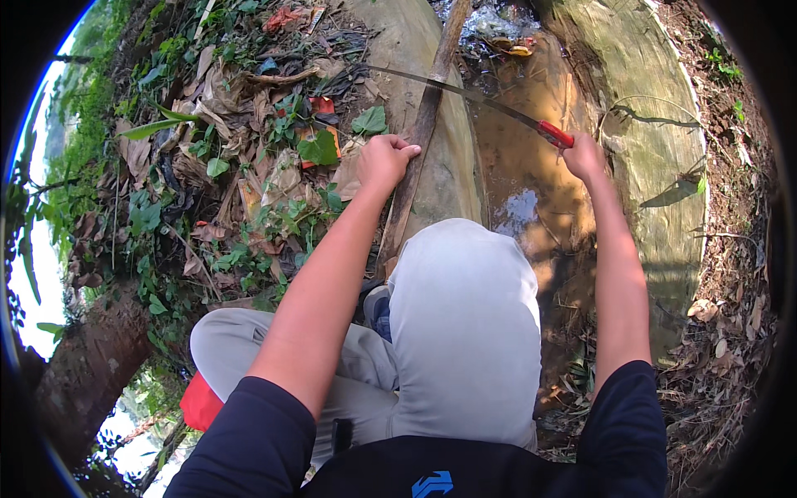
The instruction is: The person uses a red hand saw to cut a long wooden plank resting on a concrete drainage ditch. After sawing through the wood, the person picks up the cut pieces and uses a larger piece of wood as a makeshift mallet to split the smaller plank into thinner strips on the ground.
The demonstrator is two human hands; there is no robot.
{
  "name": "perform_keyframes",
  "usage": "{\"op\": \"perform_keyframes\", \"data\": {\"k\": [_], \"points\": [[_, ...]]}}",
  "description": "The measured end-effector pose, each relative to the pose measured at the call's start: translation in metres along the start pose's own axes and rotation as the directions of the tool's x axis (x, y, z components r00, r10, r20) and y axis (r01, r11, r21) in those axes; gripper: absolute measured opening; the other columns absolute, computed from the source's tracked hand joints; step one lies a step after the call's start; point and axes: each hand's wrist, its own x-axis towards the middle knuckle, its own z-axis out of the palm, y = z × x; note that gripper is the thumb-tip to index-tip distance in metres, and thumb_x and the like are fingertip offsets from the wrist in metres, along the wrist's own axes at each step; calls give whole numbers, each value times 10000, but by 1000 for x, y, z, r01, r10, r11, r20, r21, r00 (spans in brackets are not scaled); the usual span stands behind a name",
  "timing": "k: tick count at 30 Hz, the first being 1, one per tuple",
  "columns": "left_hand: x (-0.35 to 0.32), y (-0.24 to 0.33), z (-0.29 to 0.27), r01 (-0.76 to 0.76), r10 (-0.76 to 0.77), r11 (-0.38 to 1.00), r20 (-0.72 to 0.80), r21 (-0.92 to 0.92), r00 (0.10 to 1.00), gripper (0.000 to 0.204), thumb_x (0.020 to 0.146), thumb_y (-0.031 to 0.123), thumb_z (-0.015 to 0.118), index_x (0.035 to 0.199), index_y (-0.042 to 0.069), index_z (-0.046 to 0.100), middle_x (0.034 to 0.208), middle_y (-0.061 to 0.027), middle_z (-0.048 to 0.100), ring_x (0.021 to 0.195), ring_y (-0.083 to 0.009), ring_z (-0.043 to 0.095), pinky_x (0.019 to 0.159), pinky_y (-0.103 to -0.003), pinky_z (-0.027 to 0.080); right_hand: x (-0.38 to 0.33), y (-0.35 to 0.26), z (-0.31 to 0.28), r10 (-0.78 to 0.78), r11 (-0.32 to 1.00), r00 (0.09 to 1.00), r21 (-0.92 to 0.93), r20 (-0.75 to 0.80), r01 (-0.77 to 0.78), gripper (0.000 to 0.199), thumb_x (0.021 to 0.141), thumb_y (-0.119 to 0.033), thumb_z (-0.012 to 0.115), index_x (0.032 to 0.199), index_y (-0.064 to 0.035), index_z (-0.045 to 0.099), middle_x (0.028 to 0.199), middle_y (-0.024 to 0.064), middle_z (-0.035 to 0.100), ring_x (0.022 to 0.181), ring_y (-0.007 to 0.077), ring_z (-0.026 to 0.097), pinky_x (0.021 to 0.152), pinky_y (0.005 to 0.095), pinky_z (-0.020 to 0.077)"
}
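Observation:
My right hand (584, 156) is closed round the red handle of a pruning saw (498, 106). Its long, slightly curved dark blade points up and left, passing across a long wooden branch (425, 112) near the far end. Whether the teeth touch the wood I cannot tell. The branch slants from the top middle down toward my knee. Against its left edge sits my left hand (384, 163), fingers curled in and thumb pointing at the wood. What those fingers hold, if anything, is hidden.
Shallow brown water (519, 174) runs between a pale concrete edge (452, 178) and a wide sloping slab (656, 166). Leaves, vines and litter (274, 158) cover the bank at left. A tree trunk (91, 365) stands lower left. My bent knee (465, 307) is close below the branch.

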Motion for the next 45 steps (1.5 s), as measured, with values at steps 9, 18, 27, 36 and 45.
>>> {"op": "perform_keyframes", "data": {"k": [9, 18, 27, 36, 45], "points": [[8, -3, 1, 11, -10, 1000, 64, -6, 998, 305, 764, 435, 828, 934, 184, 799, 937, -100, 758, 900, -276, 719, 798, -411, 548, -32, 11, -44, -243, 955, 969, 188, 49, 230, 235, 818, -143, 686, 1046, -133, 745, 771, 110, 699, 743, 243, 665, 712, 374, 501], [3, -8, 6, -91, 91, 996, 33, 1, 995, 343, 808, 422, 791, 994, 137, 748, 932, -112, 744, 900, -301, 711, 791, -428, 540, -134, 42, -69, -257, 495, 965, 865, 56, 82, 147, 858, -29, 704, 957, 5, 602, 905, 25, 626, 817, 111, 635, 749, 286, 515], [-1, -13, -57, -450, 332, 848, 381, 279, 863, 388, 863, 426, 727, 835, 45, 655, 835, -158, 705, 863, -362, 688, 736, -466, 522, -194, -36, -117, 8, 354, 989, 925, -150, 137, 178, 897, -23, 665, 1055, -8, 585, 1010, 48, 622, 901, 142, 646, 849, 305, 524], [-108, -165, -214, -22, -34, 975, 245, 223, 969, 506, 876, 141, 601, 1374, 176, 520, 1043, -184, 713, 986, -371, 684, 877, -476, 525, -288, -99, -185, 172, 178, 985, 983, 12, -43, 121, 904, -50, 632, 1021, -22, 618, 927, 24, 616, 798, 103, 574, 777, 265, 465], [-368, -179, -345, 570, -376, 804, 886, 167, 272, 718, 977, 682, 382, 1498, 191, 434, 1373, -88, 587, 1183, -267, 602, 966, -471, 476, -416, -118, -275, 521, 11, 820, 958, 239, -287, 130, 991, -190, 627, 921, -81, 618, 734, -38, 548, 601, 65, 489, 567, 226, 406]]}}
